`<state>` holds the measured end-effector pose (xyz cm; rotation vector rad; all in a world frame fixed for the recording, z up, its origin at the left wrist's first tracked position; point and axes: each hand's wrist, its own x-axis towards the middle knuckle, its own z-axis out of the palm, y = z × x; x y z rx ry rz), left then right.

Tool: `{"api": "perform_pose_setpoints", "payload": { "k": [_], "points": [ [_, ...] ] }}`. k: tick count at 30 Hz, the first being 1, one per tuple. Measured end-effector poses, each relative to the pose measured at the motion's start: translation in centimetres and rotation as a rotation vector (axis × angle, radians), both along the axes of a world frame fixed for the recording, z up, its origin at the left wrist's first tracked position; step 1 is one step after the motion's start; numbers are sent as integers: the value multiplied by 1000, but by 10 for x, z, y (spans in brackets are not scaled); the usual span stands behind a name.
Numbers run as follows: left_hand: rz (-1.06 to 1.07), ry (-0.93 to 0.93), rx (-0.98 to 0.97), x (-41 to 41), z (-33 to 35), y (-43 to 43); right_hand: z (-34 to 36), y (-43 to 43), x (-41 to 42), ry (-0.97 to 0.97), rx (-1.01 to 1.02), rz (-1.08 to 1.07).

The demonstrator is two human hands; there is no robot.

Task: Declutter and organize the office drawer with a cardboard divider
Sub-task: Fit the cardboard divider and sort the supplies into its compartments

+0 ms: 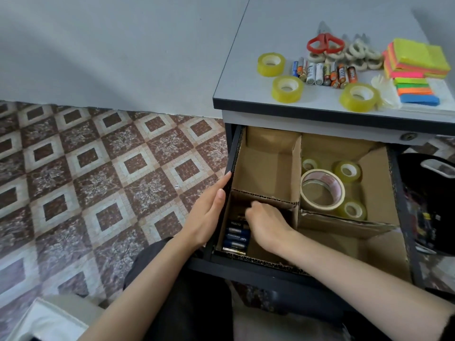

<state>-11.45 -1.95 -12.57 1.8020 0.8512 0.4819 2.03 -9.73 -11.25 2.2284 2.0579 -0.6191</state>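
Observation:
The open drawer (pixel 403 217) holds a cardboard divider (pixel 295 168) with several compartments. My left hand (pixel 209 212) rests with straight fingers along the drawer's left wall. My right hand (pixel 266 222) reaches into the near-left compartment with fingers curled down over the blue batteries (pixel 236 238) lying there; what the fingertips hold is hidden. The back-right compartment holds a large tape roll (pixel 322 189) and three small yellow tape rolls (pixel 348 171). The back-left compartment shows only bare cardboard.
On the desk top (pixel 236 99) lie three yellow tape rolls (pixel 287 88), several batteries (pixel 325 72), red scissors (pixel 325 44), white tape rings (pixel 354 52), sticky note pads (pixel 416 60) and coloured flags (pixel 416 92). Tiled floor lies to the left. A black bin (pixel 433 205) stands to the right.

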Motion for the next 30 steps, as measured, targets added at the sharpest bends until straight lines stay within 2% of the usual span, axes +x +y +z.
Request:
{"api": "perform_pose_setpoints", "payload": {
  "k": [3,7,9,12,13,20,26,30],
  "points": [
    [1,-5,-12,-1,0,-1,-7,6,-4,13,-18,-31],
    [-2,-5,-19,-1,0,-1,-15,9,-3,130,-58,-139],
    [-3,-19,-26,-1,-1,-1,-21,7,0,226,-56,-201],
    [-4,-31,-38,0,-2,0,-26,4,1,504,-64,-406],
    [-1,-38,-46,0,-2,0,-28,4,1,525,-47,-420],
    [3,-37,-37,1,-2,0,-37,2,3,139,-7,-122],
    [10,87,33,2,6,-2,-15,-8,7,118,18,-95],
    [-1,198,91,6,21,-4,12,-24,8,235,181,-100]
  ]
}}
